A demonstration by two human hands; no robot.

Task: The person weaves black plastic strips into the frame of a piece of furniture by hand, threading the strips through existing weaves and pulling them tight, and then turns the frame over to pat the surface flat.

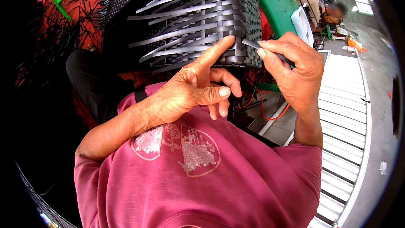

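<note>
A black woven wicker frame [202, 12] with several loose flat strips sticking out fills the upper middle of the head view. My left hand [194, 86] points its index finger onto the woven edge at the frame's lower corner; the other fingers curl in and hold nothing. My right hand [295, 69] pinches the end of one black flat strip [252, 44] that comes out of the weave at that same corner. My pink shirt fills the lower part of the view.
A pile of cut black strips [63, 25] lies on the red floor at upper left. A green table [274, 0] stands at the back right, with another person [333, 12] seated beyond it. A white slatted panel [346, 114] lies at right. Red cords [270, 109] hang below the frame.
</note>
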